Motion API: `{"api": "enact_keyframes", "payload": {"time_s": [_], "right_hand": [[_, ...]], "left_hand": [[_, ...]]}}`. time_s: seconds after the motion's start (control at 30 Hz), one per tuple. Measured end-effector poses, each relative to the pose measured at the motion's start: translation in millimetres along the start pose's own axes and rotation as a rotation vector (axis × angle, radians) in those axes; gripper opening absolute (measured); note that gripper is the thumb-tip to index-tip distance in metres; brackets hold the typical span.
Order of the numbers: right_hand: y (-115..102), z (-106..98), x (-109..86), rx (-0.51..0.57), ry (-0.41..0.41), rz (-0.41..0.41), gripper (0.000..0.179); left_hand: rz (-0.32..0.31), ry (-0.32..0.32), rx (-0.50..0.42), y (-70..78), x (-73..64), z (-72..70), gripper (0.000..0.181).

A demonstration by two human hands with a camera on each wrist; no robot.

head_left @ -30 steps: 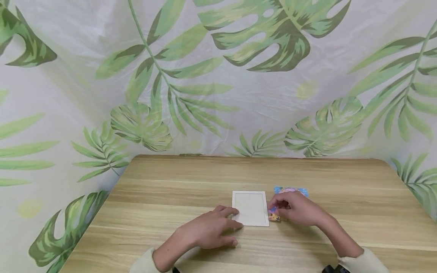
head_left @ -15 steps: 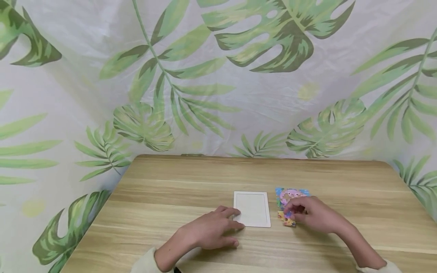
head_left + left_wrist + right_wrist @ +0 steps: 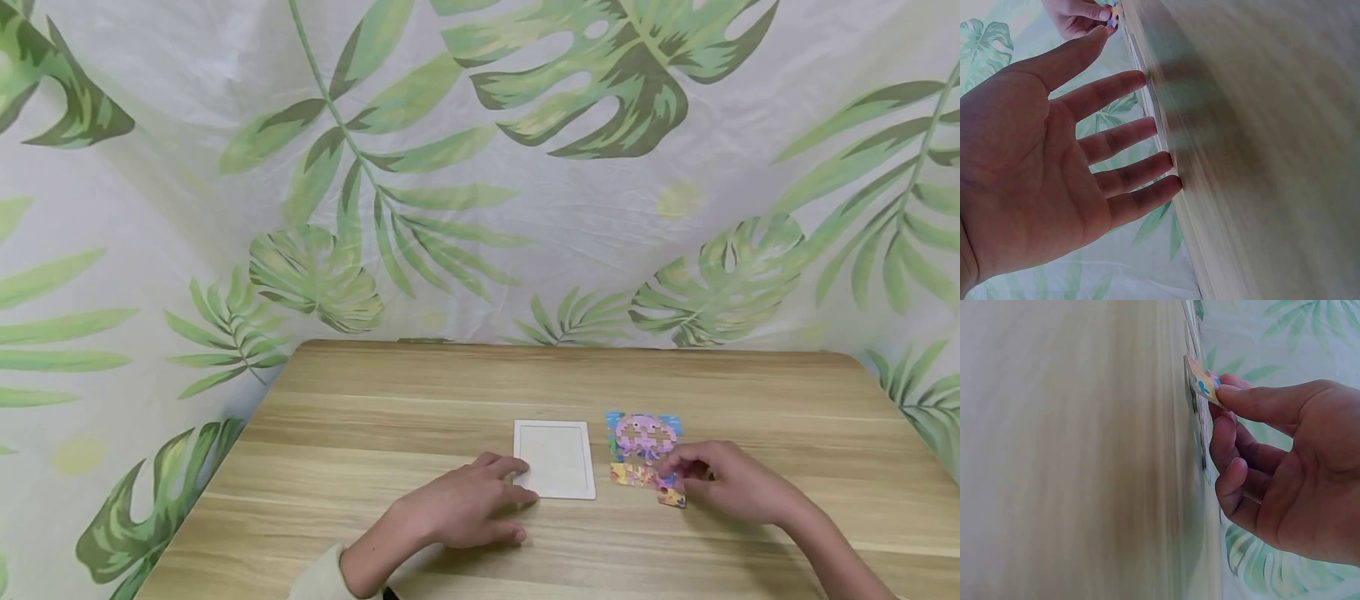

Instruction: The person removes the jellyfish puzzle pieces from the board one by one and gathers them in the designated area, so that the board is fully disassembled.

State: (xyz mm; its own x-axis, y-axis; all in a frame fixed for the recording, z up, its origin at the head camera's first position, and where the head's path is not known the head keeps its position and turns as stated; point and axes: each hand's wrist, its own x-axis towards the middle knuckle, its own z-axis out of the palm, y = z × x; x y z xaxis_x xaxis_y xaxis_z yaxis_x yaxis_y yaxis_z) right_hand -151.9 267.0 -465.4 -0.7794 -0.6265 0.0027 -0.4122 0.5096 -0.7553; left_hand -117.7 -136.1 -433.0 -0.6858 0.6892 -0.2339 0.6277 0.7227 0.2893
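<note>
My right hand (image 3: 731,483) pinches a jigsaw puzzle piece (image 3: 671,497) between thumb and fingers, at the lower right corner of a partly joined puzzle (image 3: 647,423). In the right wrist view the puzzle piece (image 3: 1202,385), yellow and pink with a blue mark, tilts up from the table. The puzzle shows a pink sea creature on blue, with wood visible through gaps in its middle and yellow pieces along the bottom. Left of it lies a flat white puzzle board (image 3: 557,462) with a thin border line. My left hand (image 3: 465,504) touches its left edge with nearly straight, spread fingers.
Everything lies on a wood-grain table (image 3: 390,392) with rounded far corners. Behind the table hangs a pale cloth (image 3: 570,225) printed with green leaves. Bare wood lies between the board and the puzzle.
My right hand has moved right, away from the board's edge, carrying the pinched puzzle piece to the puzzle's lower right. More of the puzzle now shows. My left hand stays put.
</note>
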Motion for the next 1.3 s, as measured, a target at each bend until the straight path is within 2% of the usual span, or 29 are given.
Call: {"api": "enact_keyframes", "payload": {"time_s": [0.3,0.5,0.7,1.03,1.3], "right_hand": [[7,-13,-15.0,-0.032,0.021,0.032,0.018],[5,-16,-10.2,-0.065,0.042,0.048,0.020],[3,-14,-3.4,-0.117,0.062,0.105,0.021],[-1,-12,-0.6,-0.131,0.065,0.135,0.019],[-2,-12,-1.7,-0.138,0.061,0.151,0.025]], "left_hand": [[-0.001,0.002,0.002,0.6,0.3,0.2,0.045],[-0.003,0.006,-0.003,0.8,-0.5,0.1,0.044],[-0.003,0.007,-0.002,1.2,-0.1,0.1,0.044],[-0.005,0.006,-0.002,1.6,1.2,0.6,0.044],[-0.004,0.005,-0.007,1.4,1.2,0.5,0.044]]}}
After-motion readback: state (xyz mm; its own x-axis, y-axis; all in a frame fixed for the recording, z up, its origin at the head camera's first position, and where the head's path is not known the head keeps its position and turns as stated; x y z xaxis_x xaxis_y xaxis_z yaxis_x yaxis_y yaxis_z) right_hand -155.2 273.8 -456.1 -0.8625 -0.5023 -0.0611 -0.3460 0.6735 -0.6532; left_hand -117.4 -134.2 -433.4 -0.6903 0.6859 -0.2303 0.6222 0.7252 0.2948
